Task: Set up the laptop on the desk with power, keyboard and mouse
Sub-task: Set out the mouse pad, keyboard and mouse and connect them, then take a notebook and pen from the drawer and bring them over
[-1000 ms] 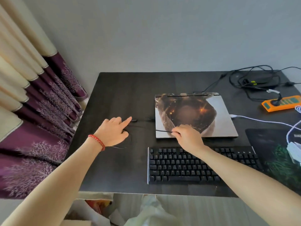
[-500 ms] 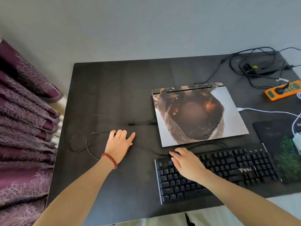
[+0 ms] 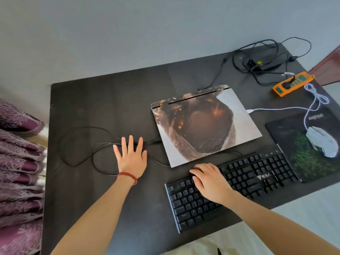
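Observation:
The laptop [image 3: 206,126] lies closed on the dark desk [image 3: 92,107], its lid bearing a brown picture. A black keyboard [image 3: 257,177] sits in front of it, and its thin black cable [image 3: 77,144] loops over the desk to the laptop's left side. My left hand [image 3: 131,157] lies flat with fingers spread on that cable. My right hand [image 3: 209,178] rests palm down on the keyboard's left keys, holding nothing. A white mouse [image 3: 322,140] sits on a dark mouse pad [image 3: 287,129], with its white cable [image 3: 276,109] running to the laptop's right side.
A black power adapter [image 3: 266,59] with tangled black leads lies at the back right, one lead reaching the laptop's rear. An orange power strip [image 3: 292,83] is beside it. Purple curtains [image 3: 18,162] hang along the desk's left edge.
My left hand has flattened and spread its fingers over the cable loops. My right hand has slid further onto the keyboard. The view has tilted and shifted, bringing the mouse into sight.

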Tool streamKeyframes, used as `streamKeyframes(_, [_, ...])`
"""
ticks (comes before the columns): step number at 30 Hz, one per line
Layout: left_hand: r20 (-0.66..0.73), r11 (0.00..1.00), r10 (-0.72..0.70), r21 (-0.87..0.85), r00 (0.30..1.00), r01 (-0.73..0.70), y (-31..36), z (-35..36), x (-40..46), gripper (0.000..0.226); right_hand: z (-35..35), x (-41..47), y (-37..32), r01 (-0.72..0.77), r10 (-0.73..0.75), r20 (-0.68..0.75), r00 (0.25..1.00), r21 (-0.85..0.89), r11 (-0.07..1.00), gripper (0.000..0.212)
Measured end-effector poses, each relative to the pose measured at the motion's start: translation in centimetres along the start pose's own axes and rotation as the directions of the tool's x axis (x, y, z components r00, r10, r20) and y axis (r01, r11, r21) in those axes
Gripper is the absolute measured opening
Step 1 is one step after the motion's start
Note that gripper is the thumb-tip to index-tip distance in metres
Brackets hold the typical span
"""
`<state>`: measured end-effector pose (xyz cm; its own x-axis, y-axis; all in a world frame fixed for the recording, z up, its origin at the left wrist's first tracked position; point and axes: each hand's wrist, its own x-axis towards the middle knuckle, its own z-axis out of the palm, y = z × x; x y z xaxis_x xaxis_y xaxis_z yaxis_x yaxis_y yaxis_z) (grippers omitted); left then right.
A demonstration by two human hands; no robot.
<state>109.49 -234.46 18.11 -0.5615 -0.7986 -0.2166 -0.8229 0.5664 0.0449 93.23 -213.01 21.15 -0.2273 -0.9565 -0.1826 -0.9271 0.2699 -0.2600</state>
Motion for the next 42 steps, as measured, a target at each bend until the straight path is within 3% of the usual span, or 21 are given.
streamKeyframes(5, [-0.053,0.964,-0.040,-0.264,0.998,0.025,6.1,-3.3,-3.0,0.051,-1.9,-2.2,1.7,-0.108,0.124,-0.098,0.987,0.153,0.982,0.037])
streamKeyframes(8, [-0.113,0.906,0.060,-0.412,0.992,-0.101,13.1,-5.5,-6.4,0.041,-3.9,-6.5,4.2,-0.205,0.266,-0.165,0.950,0.316,0.926,0.034])
streamKeyframes(11, [-0.155,0.832,0.232,-0.480,0.960,-0.279,21.1,-6.1,-10.7,0.033,-5.0,-12.8,7.3,-0.303,0.445,-0.190,0.875,0.501,0.810,0.031])
streamKeyframes(16, [0.017,0.765,0.504,-0.473,0.864,-0.437,36.4,-5.0,-19.8,0.031,-5.2,-29.1,15.0,-0.443,0.721,-0.255,0.644,0.644,0.623,0.024])
streamKeyframes(19, [0.071,0.686,0.664,-0.454,0.744,-0.569,46.6,-3.7,-26.2,0.027,-5.1,-41.6,19.7,-0.528,0.864,-0.221,0.453,0.714,0.460,0.024])
streamKeyframes(22, [0.134,0.548,0.822,-0.451,0.554,-0.705,58.0,-2.3,-33.9,0.030,-4.6,-55.0,23.7,-0.564,0.968,-0.164,0.191,0.788,0.245,0.026])
streamKeyframes(23, [0.137,0.521,0.843,-0.453,0.520,-0.724,60.1,-2.2,-35.3,0.031,-4.6,-57.4,24.4,-0.562,0.979,-0.136,0.149,0.803,0.197,0.027])
streamKeyframes(25, [0.128,0.393,0.917,-0.445,0.377,-0.805,68.0,-1.0,-41.3,0.030,-3.7,-66.0,26.4,-0.521,0.995,-0.094,-0.035,0.851,0.062,0.028])
streamKeyframes(30, [0.140,0.145,0.986,-0.472,0.089,-0.869,83.3,2.6,-53.3,0.030,-1.3,-82.3,30.7,-0.394,0.939,-0.005,-0.344,0.908,-0.139,0.028])
streamKeyframes(32, [0.167,0.074,0.986,-0.484,-0.009,-0.872,90.2,4.4,-58.2,0.030,-0.2,-89.2,33.5,-0.363,0.901,0.023,-0.433,0.911,-0.198,0.027])
streamKeyframes(38, [0.141,-0.059,0.977,-0.551,-0.162,-0.833,109.8,7.6,-71.8,0.025,-0.8,-107.5,43.3,-0.254,0.808,0.133,-0.574,0.909,-0.330,0.028])
streamKeyframes(42, [0.189,-0.154,0.931,-0.573,-0.312,-0.805,122.5,9.5,-85.0,0.025,-1.4,-121.4,46.9,-0.150,0.703,0.197,-0.684,0.904,-0.399,0.029])
